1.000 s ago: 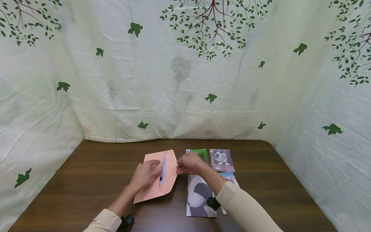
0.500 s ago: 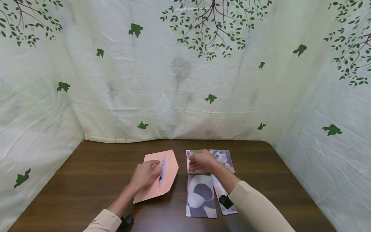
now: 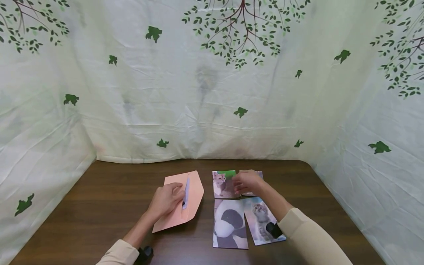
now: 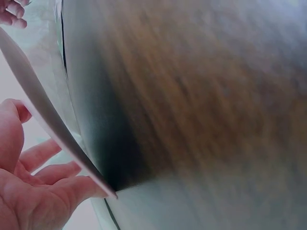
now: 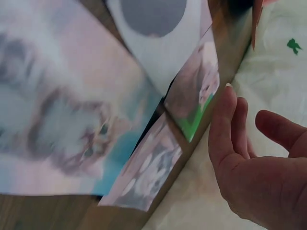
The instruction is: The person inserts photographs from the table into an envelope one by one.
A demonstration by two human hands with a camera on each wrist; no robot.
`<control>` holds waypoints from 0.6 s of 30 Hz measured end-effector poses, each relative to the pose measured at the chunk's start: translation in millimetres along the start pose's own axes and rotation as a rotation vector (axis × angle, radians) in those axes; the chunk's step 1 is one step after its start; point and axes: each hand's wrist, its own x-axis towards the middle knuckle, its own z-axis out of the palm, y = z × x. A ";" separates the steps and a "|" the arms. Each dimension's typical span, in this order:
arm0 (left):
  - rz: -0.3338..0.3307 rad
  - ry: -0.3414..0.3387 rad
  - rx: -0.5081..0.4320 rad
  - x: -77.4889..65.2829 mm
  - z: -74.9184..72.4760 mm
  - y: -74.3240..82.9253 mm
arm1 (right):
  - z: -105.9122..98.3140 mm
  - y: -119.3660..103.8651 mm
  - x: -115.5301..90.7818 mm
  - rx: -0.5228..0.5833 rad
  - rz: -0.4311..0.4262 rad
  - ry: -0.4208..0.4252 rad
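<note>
My left hand [image 3: 166,198] grips a pink envelope [image 3: 196,191] at the left of centre, tilted up off the table. Its flap side faces right, and a pale purple card [image 3: 187,189] shows in the opening. In the left wrist view, thumb and fingers lie on the two sides of the envelope [image 4: 53,127]. Holding nothing, my right hand [image 3: 249,182] hovers over the picture cards, fingers relaxed. It partly covers a grey cat card [image 3: 260,174]. Beside it lies a kitten card with a green corner [image 3: 219,187]; nearer are a black-and-white animal card [image 3: 229,224] and a blue-topped kitten card [image 3: 260,221].
The brown wooden table [image 3: 109,206] has a rounded far right corner. A pale cloth [image 3: 205,140] printed with leaves and branches hangs behind it and along both sides. Small dark devices sit on both wrists, the right one [image 3: 274,230] overlapping the kitten card.
My right hand has left the envelope's flap edge and moved right across the cards, uncovering the green-cornered kitten card. The left hand and envelope have stayed in place.
</note>
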 end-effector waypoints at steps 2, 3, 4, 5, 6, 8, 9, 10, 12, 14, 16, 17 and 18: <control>-0.004 0.002 -0.003 -0.5 -0.4 -0.3 | -6.5 2.0 -0.6 -0.005 0.008 0.003; -0.006 0.002 -0.004 -0.6 -0.5 -0.6 | -9.7 3.2 -1.1 -0.009 0.013 0.005; -0.006 0.001 -0.003 -0.6 -0.6 -0.9 | -12.9 4.6 -1.4 -0.013 0.014 0.009; -0.007 0.000 -0.002 -0.6 -0.6 -1.1 | -15.9 6.1 -2.0 -0.017 0.018 0.014; -0.010 -0.002 -0.002 -0.6 -0.7 -1.3 | -18.9 7.8 -2.6 -0.023 0.021 0.020; -0.015 -0.008 0.000 -0.6 -0.9 -1.1 | -24.3 11.8 -3.4 -0.031 0.022 0.030; -0.018 -0.010 0.001 -0.6 -1.0 -1.0 | -26.9 13.8 -3.9 -0.038 0.023 0.036; -0.022 -0.012 0.002 -0.6 -1.1 -0.8 | -29.4 15.8 -4.2 -0.041 0.026 0.043; -0.030 -0.015 0.004 -0.7 -1.5 -0.1 | -34.0 19.1 -5.4 -0.043 0.034 0.049; -0.035 -0.017 0.007 -0.8 -1.9 0.6 | -38.3 22.3 -6.8 -0.050 0.042 0.057; -0.039 -0.020 0.008 -1.0 -1.9 0.8 | -42.5 25.1 -8.0 -0.047 0.048 0.064; -0.040 -0.021 0.008 -1.1 -1.9 0.8 | -44.3 26.5 -8.8 -0.049 0.048 0.063; -0.042 -0.024 0.007 -1.2 -1.8 0.8 | -46.2 28.0 -9.3 -0.052 0.047 0.063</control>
